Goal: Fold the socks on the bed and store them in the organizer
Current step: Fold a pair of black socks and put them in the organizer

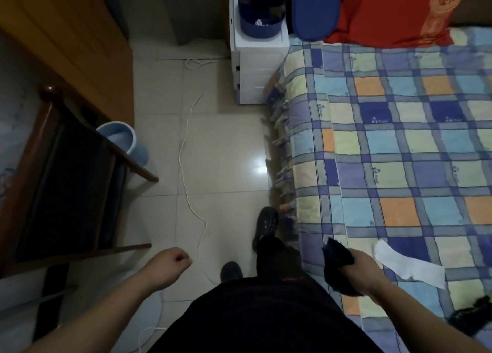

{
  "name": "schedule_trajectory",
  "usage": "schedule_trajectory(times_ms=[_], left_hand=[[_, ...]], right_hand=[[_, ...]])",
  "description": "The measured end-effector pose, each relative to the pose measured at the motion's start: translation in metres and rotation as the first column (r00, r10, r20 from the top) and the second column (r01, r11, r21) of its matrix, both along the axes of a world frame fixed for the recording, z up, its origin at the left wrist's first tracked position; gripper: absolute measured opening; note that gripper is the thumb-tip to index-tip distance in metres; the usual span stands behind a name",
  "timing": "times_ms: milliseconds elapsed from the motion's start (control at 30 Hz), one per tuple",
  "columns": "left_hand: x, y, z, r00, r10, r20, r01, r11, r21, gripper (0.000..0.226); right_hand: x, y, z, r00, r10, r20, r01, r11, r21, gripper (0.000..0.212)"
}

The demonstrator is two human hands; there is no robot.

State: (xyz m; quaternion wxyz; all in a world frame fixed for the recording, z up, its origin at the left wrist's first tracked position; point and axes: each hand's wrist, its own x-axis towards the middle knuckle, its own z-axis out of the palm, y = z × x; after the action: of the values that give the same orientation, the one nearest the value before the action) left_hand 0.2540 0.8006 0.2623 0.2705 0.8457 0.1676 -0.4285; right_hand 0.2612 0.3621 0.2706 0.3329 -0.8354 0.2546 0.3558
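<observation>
My right hand (364,271) is closed around a bundled dark navy sock (336,256), held beside the near left edge of the bed (399,145) with its checked cover. A white sock (410,266) lies flat on the cover just right of that hand. Another dark sock (471,311) shows at the lower right edge of the bed. My left hand (170,266) hangs over the floor as a loose fist with nothing in it. The blue round organizer (262,9) stands on a white drawer unit at the far end, some dark items inside.
A white drawer unit (255,70) sits against the head of the bed. A wooden chair (69,182) and a pale blue bucket (125,142) stand at left. A white cable (186,150) trails along the tiled floor. Blue and red pillows (372,9) lie at the bed's head.
</observation>
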Motion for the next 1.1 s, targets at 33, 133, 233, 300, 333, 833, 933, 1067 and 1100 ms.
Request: schedule_trajectory(times_ms=[33,133,233,300,333,833,933,1067,1100], left_hand=[[0.012,-0.006,-0.001,1.000,0.006,-0.009,-0.006,1.000,-0.011,0.027],[0.048,-0.022,-0.002,1.000,-0.004,-0.029,0.004,1.000,-0.021,0.028],[0.090,-0.036,0.003,0.999,0.021,-0.036,-0.021,1.000,-0.011,0.026],[0.121,-0.043,0.010,0.998,0.041,-0.045,-0.042,0.999,-0.005,0.023],[0.137,-0.046,0.013,0.998,0.049,-0.038,-0.049,0.999,0.000,0.021],[0.289,-0.031,0.001,0.946,0.315,-0.076,-0.317,0.948,-0.015,0.023],[0.315,-0.007,-0.016,0.944,0.274,-0.182,-0.278,0.961,0.008,0.028],[0.386,0.032,-0.019,0.969,0.127,-0.211,-0.124,0.992,0.030,0.033],[0.410,0.042,-0.017,0.973,0.108,-0.203,-0.106,0.994,0.021,0.036]], right_hand=[[0.008,-0.007,-0.001,1.000,0.003,-0.021,-0.003,1.000,-0.009,0.006],[0.038,-0.030,-0.010,0.998,-0.016,-0.068,0.016,1.000,-0.005,0.017],[0.080,-0.057,-0.016,0.996,0.005,-0.086,-0.011,0.998,-0.066,0.020],[0.113,-0.070,-0.014,0.991,0.048,-0.128,-0.055,0.997,-0.049,0.023],[0.132,-0.073,-0.013,0.988,0.070,-0.134,-0.077,0.996,-0.045,0.024],[0.432,0.011,0.006,0.974,0.217,0.063,-0.223,0.970,0.099,0.016],[0.476,0.034,-0.003,0.934,0.357,0.037,-0.357,0.934,0.003,0.014],[0.525,0.054,0.000,0.929,0.368,-0.042,-0.368,0.930,0.007,0.017],[0.536,0.058,0.004,0.940,0.336,-0.062,-0.336,0.942,0.025,0.016]])
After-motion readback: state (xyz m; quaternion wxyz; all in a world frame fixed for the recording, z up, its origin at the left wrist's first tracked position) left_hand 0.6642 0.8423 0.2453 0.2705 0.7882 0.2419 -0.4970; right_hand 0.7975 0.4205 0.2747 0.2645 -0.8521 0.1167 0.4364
